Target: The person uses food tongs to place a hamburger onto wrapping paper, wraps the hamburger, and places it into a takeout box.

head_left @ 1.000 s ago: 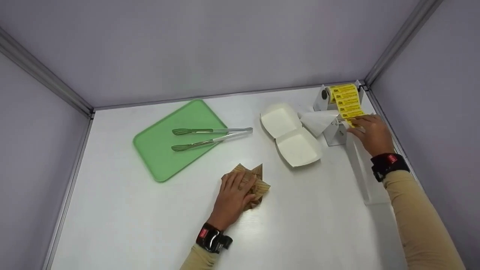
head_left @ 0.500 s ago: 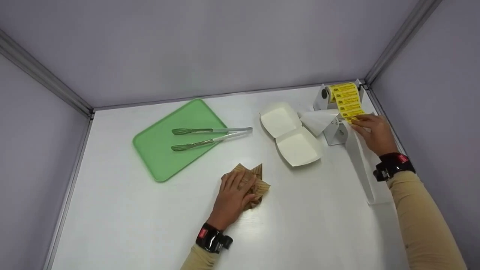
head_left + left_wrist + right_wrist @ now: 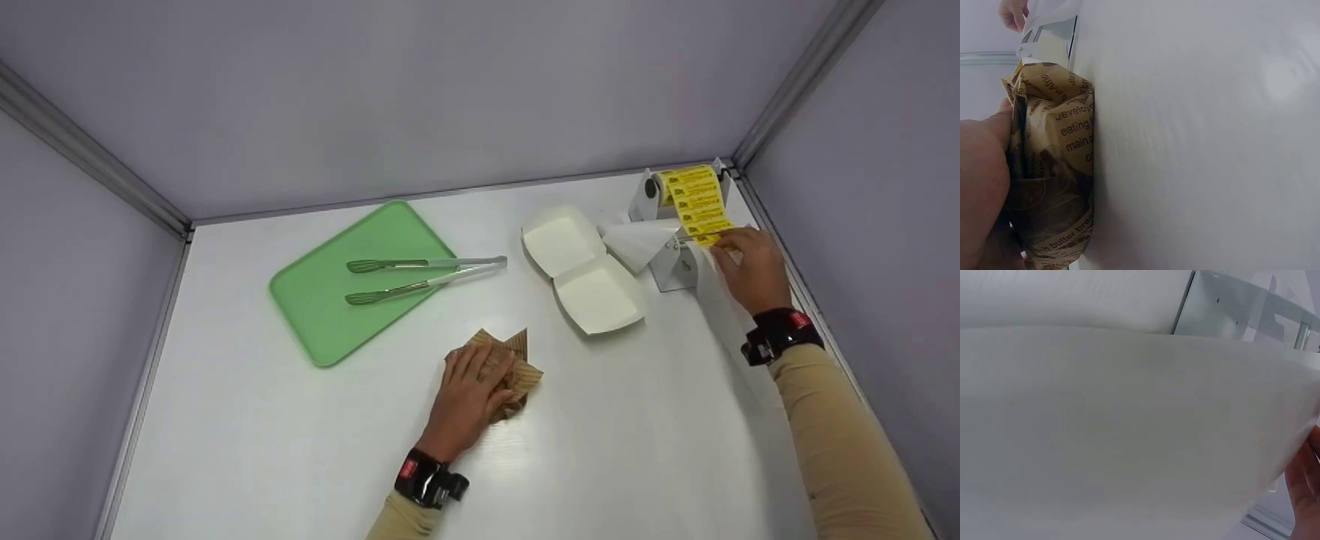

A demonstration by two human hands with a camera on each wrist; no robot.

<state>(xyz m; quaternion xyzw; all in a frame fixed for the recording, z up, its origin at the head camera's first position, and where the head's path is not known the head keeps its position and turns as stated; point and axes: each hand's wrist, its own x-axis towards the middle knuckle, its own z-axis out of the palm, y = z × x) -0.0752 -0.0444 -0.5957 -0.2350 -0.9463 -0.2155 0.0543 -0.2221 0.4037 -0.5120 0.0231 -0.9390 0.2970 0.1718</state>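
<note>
My left hand (image 3: 461, 401) holds a small brown printed-paper package (image 3: 529, 373) on the white table, fingers over its top and thumb at its side. The left wrist view shows the crumpled, printed wrapping (image 3: 1061, 140) with the palm against it. At the right, my right hand (image 3: 752, 266) pinches the lower end of a yellow label strip (image 3: 697, 202), at the bar of a metal label dispenser (image 3: 673, 268). White backing paper (image 3: 1129, 422) fills most of the right wrist view and covers part of the fingers (image 3: 1300, 481).
An unfolded white clamshell box (image 3: 598, 296) lies beside the dispenser. A loose white paper curl (image 3: 637, 241) stands between them. Tongs (image 3: 465, 262) rest partly on a green tray (image 3: 319, 330) at the left. Backing paper (image 3: 724, 315) hangs down under my right forearm. Walls border the table.
My right hand has shifted slightly right at the label strip, and the hanging backing paper has moved. The left hand stays on the package.
</note>
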